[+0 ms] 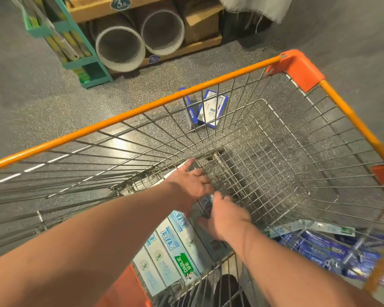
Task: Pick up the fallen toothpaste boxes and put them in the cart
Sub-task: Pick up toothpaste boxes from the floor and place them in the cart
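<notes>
Both my hands reach down into the wire cart point(275, 156) with its orange rim. My left hand point(192, 185) lies on top of a pale toothpaste box, fingers spread and fairly straight. My right hand point(223, 214) curls its fingers round the near end of the same box point(205, 204). Several pale blue-and-white toothpaste boxes point(171, 247) lie side by side on the cart floor at the near end. Two blue-and-white boxes point(208, 107) lie on the floor beyond the cart's left side, seen through the wires. More blue boxes point(324, 247) lie outside the cart at lower right.
A wooden shelf with two big rolled mats point(140, 38) stands ahead. A teal rack point(75, 52) stands to its left. Speckled grey floor surrounds the cart. A cardboard box point(200, 23) sits on the shelf at the right.
</notes>
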`<action>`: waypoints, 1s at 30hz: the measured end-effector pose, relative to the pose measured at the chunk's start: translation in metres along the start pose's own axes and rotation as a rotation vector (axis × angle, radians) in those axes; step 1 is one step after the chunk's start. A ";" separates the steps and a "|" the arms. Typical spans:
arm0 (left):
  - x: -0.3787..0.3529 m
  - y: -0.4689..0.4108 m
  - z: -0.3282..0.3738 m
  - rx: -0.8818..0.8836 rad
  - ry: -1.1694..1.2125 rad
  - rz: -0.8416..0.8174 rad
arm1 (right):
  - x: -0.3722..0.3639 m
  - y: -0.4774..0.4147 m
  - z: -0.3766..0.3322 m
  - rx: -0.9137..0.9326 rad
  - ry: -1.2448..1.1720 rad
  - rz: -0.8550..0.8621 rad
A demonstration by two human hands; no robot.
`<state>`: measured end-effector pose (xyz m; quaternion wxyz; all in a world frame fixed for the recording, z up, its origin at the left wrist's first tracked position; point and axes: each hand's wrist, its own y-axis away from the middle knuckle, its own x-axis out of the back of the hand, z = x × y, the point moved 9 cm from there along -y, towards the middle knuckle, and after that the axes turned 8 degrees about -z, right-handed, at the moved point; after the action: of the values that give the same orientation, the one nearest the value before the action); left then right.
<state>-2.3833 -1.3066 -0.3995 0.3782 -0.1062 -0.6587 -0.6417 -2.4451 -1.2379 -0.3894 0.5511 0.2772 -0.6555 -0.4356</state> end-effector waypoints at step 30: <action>0.281 0.271 0.279 0.077 -0.137 0.410 | 0.007 0.464 0.210 -0.118 -0.400 0.638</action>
<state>-2.5089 -1.1034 0.0169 0.4588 -0.2668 -0.6715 -0.5172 -2.5952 -0.9709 0.0177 0.5352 -0.0636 -0.7773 -0.3247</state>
